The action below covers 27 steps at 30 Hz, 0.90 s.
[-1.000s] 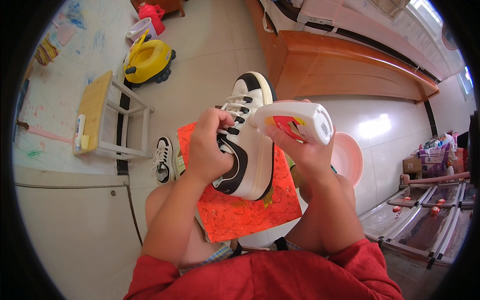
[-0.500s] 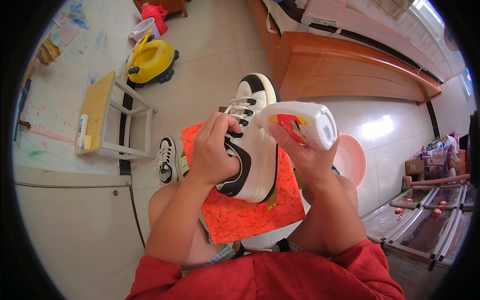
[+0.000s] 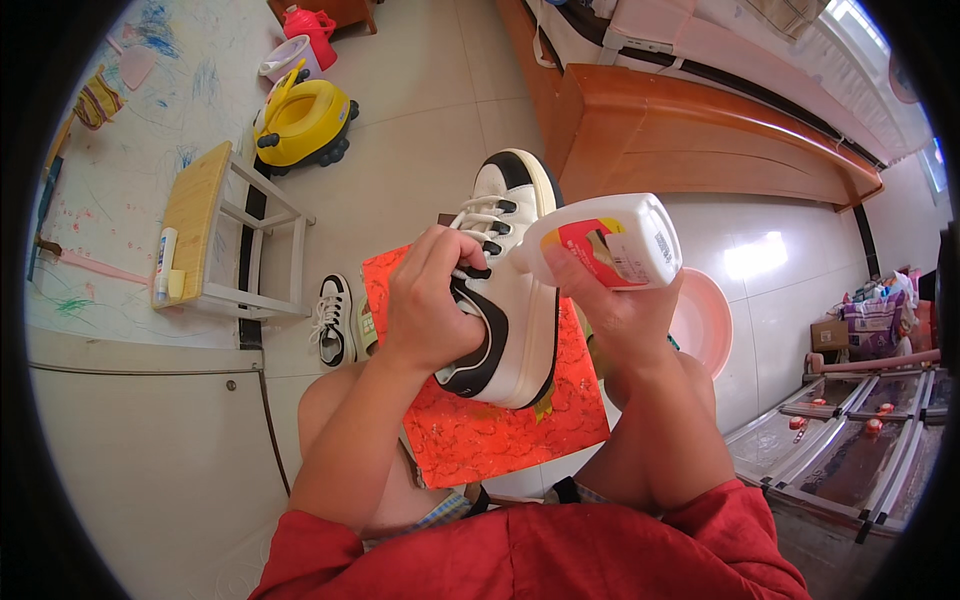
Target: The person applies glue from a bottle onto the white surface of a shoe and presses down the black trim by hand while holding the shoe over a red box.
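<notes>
A white sneaker (image 3: pixel 520 335) with black trim and white laces is held up over a red-orange patterned board (image 3: pixel 480 440) between my knees. My left hand (image 3: pixel 430 300) grips it at the opening, fingers curled around the tongue and collar, with some fingers hidden inside. In my right hand (image 3: pixel 615 310) is a white plastic bottle (image 3: pixel 640 235) with a red and yellow label, tipped on its side. The bottle's narrow end points left and meets the outer side of the sneaker; whether anything comes out is hidden.
Another black-and-white sneaker (image 3: pixel 335 320) stands on the floor at left, beside a wooden-topped stool (image 3: pixel 195 215). A pink basin (image 3: pixel 705 320) sits past my right knee. Farther off are a yellow child's potty (image 3: pixel 305 120), a brown bed frame (image 3: pixel 700 130) and a clear-lidded storage box (image 3: pixel 840 450).
The bottle has shifted slightly right and tilted a little more toward level, along with my right hand. My left hand and the sneaker have barely moved.
</notes>
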{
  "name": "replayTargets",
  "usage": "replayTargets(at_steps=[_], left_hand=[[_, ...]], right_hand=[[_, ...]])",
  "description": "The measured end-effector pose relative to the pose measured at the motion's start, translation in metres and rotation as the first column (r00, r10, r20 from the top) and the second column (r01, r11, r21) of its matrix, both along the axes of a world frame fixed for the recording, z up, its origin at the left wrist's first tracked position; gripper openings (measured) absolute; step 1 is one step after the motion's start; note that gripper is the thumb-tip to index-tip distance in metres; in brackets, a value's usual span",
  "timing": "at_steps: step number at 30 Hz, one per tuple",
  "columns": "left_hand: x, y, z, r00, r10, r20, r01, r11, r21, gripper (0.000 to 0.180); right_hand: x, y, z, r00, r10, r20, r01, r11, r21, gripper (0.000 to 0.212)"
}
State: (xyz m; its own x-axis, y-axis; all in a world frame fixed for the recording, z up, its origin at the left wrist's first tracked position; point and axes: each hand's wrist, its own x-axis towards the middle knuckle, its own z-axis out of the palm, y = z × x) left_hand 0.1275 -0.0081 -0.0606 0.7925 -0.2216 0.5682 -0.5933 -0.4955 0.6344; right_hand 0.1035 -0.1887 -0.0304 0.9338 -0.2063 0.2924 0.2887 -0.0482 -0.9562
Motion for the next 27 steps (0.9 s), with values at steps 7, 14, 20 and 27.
replayTargets(at_steps=[7, 14, 20, 27], left_hand=[[0.000, 0.001, -0.001, 1.000, 0.010, -0.005, -0.009, 1.000, 0.004, 0.029], [0.000, -0.001, -0.001, 1.000, 0.003, -0.002, -0.003, 1.000, 0.019, 0.028], [0.000, 0.000, -0.001, 1.000, 0.001, -0.006, 0.000, 1.000, 0.011, 0.028], [-0.001, 0.001, 0.001, 1.000, 0.005, -0.015, -0.005, 0.999, 0.052, 0.029]], right_hand=[[-0.008, 0.003, 0.011, 0.991, 0.132, -0.035, -0.133, 0.991, -0.012, 0.031], [0.000, 0.004, 0.002, 0.995, 0.033, 0.095, -0.018, 0.988, -0.152, 0.028], [-0.001, 0.005, 0.004, 0.992, 0.038, 0.117, -0.032, 0.998, -0.053, 0.030], [0.000, 0.006, 0.006, 0.999, 0.043, 0.007, -0.041, 0.990, -0.138, 0.030]])
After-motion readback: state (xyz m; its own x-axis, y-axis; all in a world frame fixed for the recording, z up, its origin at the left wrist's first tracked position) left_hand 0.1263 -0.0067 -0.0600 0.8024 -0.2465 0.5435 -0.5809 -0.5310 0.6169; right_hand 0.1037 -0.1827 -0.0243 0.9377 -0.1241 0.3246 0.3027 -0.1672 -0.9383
